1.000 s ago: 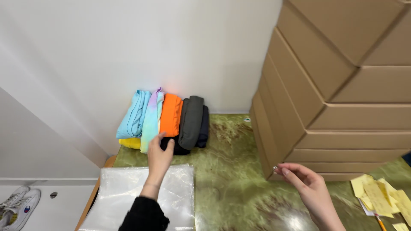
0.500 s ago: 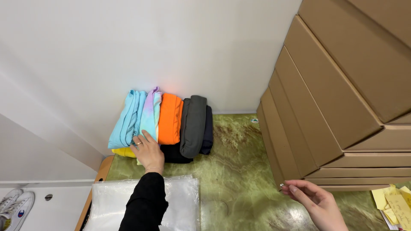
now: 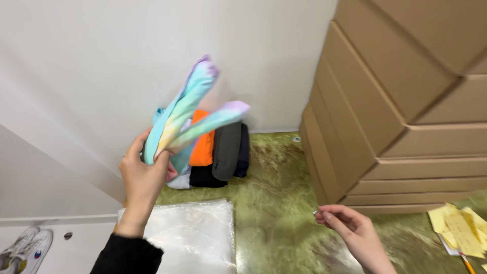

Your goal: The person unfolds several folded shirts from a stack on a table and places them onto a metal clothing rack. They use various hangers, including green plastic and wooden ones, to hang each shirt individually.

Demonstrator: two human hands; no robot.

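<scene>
Left hand [image 3: 142, 175] is clenched around the lower end of a folded tie-dye garment [image 3: 188, 109], pastel blue, green and purple, lifted above the table and blurred. Its free end splits into two flaps, one pointing up toward the white wall [image 3: 101, 61], one angled right. Black sleeve [image 3: 129, 256] on that arm.

Right behind the raised garment, a row of folded clothes stands on edge against the wall: an orange piece [image 3: 203, 144], a dark grey piece [image 3: 227, 149], a black piece [image 3: 204, 177] under them, a bit of light blue at the left.

Below the left hand lies a flat clear plastic bag [image 3: 190, 236] on the green marbled tabletop [image 3: 276, 203], near its left edge.

Right hand [image 3: 350, 228] hovers low at right, fingers loosely curled, thumb and forefinger pinched close; cannot tell whether they hold anything small.

Stack of plain brown cardboard boxes [image 3: 395, 101] fills the right side, flat rectangular, offset like steps, standing on the table beside the clothes. Yellow paper slips [image 3: 459, 226] lie at the far right edge, text unreadable. White sneakers [image 3: 20, 248] on the floor at bottom left.
</scene>
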